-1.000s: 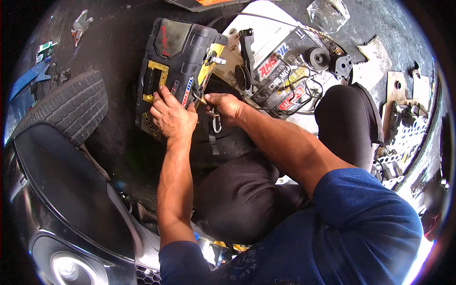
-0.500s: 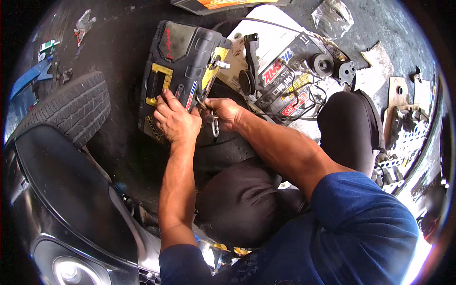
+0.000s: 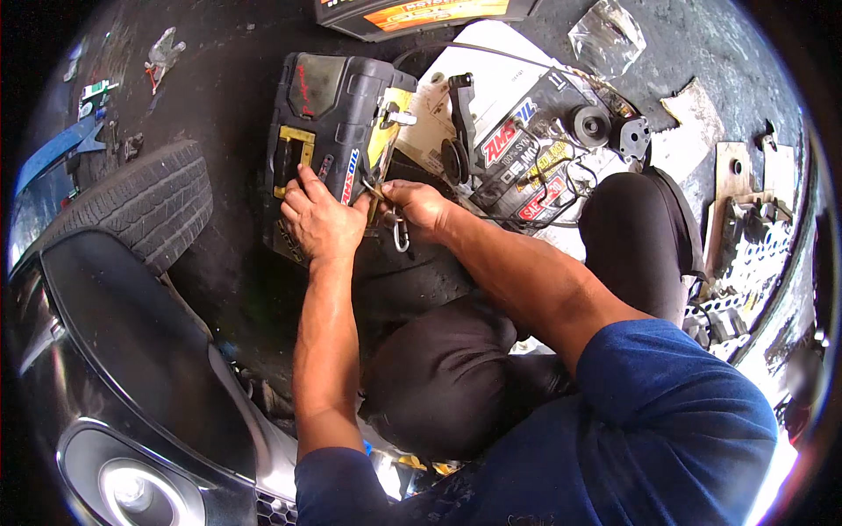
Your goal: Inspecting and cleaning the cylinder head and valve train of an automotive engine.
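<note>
A black toolbox (image 3: 338, 96) with yellow latches lies left of the middle. My left hand (image 3: 323, 223) rests on its lid, fingers stretched out beside the yellow carry handle (image 3: 293, 158). At the toolbox's right side, close to its near corner, my right hand (image 3: 414, 207) pinches a small brass-coloured piece that looks like a key. From it hangs a silver carabiner (image 3: 401, 236), just below my fingers. The tip of the key-like piece is at the side of the box; what it touches there is too small to tell.
A car tyre (image 3: 145, 202) and a black bumper with a headlight (image 3: 132, 486) stand at the left. Right of the toolbox, flattened cardboard (image 3: 491, 53) carries a pulley (image 3: 590, 126), a black bracket (image 3: 461, 110) and a thin cable. More metal parts (image 3: 745, 228) lie far right.
The view has shifted a little, so the toolbox appears slightly lower. Both hands keep nearly the same places on it; the carabiner has swung slightly.
</note>
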Tool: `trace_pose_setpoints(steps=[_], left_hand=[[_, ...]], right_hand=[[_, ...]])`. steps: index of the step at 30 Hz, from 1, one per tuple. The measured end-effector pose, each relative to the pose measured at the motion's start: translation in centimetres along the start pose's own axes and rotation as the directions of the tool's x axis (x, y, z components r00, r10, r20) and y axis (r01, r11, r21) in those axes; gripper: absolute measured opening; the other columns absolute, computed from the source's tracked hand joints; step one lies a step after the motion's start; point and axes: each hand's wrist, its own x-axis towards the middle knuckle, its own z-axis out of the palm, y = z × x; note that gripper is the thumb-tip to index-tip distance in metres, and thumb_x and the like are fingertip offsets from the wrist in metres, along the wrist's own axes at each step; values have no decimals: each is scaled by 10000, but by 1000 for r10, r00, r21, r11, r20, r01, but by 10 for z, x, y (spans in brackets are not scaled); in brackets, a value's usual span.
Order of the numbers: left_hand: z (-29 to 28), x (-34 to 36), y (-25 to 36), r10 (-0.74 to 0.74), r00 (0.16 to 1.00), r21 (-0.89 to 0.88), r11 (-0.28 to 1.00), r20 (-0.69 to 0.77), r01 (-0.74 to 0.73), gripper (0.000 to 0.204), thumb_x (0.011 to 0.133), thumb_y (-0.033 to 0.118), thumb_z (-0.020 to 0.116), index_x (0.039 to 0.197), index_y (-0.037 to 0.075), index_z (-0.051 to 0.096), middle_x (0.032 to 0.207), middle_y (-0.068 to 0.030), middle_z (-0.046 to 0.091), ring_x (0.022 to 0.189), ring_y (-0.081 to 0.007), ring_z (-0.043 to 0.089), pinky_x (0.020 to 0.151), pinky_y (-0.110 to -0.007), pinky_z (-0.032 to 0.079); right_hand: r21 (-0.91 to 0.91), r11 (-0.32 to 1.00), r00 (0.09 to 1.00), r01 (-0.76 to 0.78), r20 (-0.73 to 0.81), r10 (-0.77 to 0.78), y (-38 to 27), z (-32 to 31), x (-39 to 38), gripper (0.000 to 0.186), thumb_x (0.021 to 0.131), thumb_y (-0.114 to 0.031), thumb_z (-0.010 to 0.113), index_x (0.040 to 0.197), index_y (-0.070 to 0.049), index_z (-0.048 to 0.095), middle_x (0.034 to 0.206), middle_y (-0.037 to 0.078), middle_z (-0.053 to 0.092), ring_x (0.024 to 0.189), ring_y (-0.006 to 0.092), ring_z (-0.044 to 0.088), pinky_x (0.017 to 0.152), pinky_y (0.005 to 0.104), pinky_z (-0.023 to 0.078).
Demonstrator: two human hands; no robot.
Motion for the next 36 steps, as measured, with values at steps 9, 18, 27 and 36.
trace_pose_setpoints(steps=[9, 18, 27, 36], left_hand=[[-1, 6, 0, -17, 998, 46, 999, 65, 15, 1003, 653, 396, 846, 1398, -57, 351, 1304, -272, 443, 1167, -420, 455, 1004, -506, 397], [7, 15, -2, 29, 998, -50, 998, -50, -31, 958, 770, 537, 732, 1402, -68, 343, 1262, -294, 467, 1197, -443, 427, 1026, -522, 351], [-12, 28, 11, -193, 942, -43, 976, 276, 212, 1070, 751, 531, 756, 1481, -42, 224, 1387, -317, 395, 1300, -446, 361, 1099, -497, 303], [-16, 31, 14, -225, 916, -25, 969, 332, 247, 1066, 769, 531, 742, 1497, -29, 201, 1420, -317, 361, 1319, -459, 338, 1106, -503, 306]], right_hand=[[-744, 639, 972, 197, 64, -226, -19, 2, -10, 368, 991, -247, 531, 1198, 53, 588, 914, 160, 686, 836, 216, 639, 785, 371, 508], [-872, 272, 883, 406, 298, -363, -29, -3, -11, 411, 990, -271, 547, 1258, 40, 561, 1054, 251, 639, 967, 355, 645, 844, 393, 507], [-838, 297, 831, 457, 284, -479, -29, 3, -9, 352, 926, -250, 630, 1122, 42, 607, 1010, 284, 644, 1007, 415, 631, 855, 431, 496], [-740, 602, 947, 299, 150, -285, -24, 4, 0, 391, 939, -218, 665, 1205, 55, 578, 831, 107, 660, 741, 149, 611, 684, 329, 510]])
